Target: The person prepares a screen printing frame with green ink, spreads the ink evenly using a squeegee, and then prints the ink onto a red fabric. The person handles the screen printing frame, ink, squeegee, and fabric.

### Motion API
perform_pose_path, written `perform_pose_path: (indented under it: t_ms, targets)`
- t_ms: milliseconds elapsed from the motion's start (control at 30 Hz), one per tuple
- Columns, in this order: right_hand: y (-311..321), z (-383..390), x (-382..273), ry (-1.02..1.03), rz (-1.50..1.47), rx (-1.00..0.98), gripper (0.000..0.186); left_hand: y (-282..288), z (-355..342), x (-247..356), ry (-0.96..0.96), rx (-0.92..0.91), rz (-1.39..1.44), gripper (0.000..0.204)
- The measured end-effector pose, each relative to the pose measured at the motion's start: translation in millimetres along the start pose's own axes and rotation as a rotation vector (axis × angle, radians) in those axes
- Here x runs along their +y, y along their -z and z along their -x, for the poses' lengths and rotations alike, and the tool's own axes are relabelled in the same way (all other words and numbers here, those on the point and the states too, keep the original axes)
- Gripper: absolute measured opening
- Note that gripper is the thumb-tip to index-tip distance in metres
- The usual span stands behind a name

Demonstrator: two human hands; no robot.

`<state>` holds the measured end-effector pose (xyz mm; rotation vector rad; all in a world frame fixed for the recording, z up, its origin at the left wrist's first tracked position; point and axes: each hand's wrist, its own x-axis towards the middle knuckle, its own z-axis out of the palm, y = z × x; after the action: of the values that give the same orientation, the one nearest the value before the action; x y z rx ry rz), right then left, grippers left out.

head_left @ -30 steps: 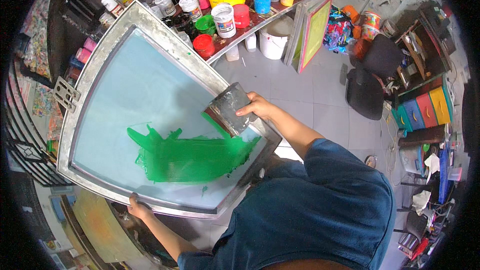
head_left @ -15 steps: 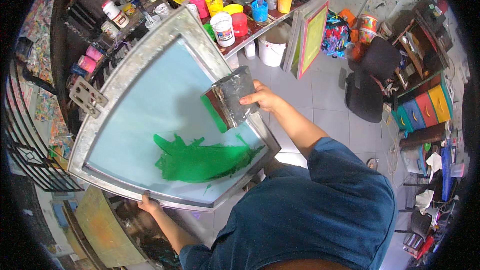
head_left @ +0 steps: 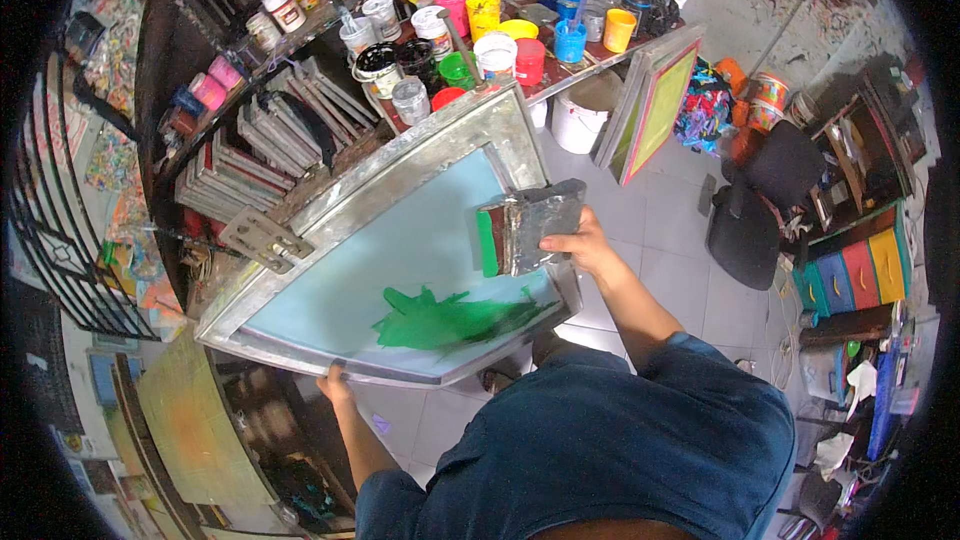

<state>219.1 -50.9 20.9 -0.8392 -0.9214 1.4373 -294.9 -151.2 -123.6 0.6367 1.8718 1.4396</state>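
Observation:
A screen-printing frame, metal-edged with pale blue mesh, lies tilted in front of me. Wet green ink is smeared across the near right part of its mesh. My left hand holds the frame's near edge, with part of its fingers hidden under the rim. In my right hand is a wide squeegee, its blade edge coated with green ink, held over the right side of the screen. Thumb on top, my right fingers wrap behind it. A metal hinge clamp sits at the frame's far left edge.
Open ink pots in several colours crowd the table behind the frame. Stacked screens fill a shelf at far left. A white bucket and leaning screens stand beyond, with a black chair to the right.
The screen's far side has come down, uncovering more ink pots and the stacked screens behind it. The view has shifted left. Both hands keep their hold on frame and squeegee.

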Motion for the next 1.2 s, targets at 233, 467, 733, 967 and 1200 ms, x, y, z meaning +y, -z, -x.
perform_pose_path:
  t_ms: [233,467,733,967,1200]
  targets:
    - [-30.1,15.3,-32.2,0.147,0.138,0.058,0.044,-24.1,-0.8,-24.9,0.089,-0.079,0.292,0.017]
    - [-51.0,20.2,-84.1,0.296,0.378,0.001,0.053,-53.0,-1.2,-13.6,0.265,-0.231,0.247,0.013]
    - [-64.8,45.1,-140.8,0.461,0.552,0.091,0.056,-65.4,66.2,182.5,0.212,-0.98,-0.506,0.013]
    - [-69.4,44.9,-182.5,0.471,0.879,0.099,0.038,-123.4,52.3,313.8,-0.902,-0.492,0.093,0.027]
    - [-21.3,31.9,-184.0,0.419,0.778,0.122,0.035,-172.0,43.0,294.6,-0.715,-0.72,0.535,0.018]
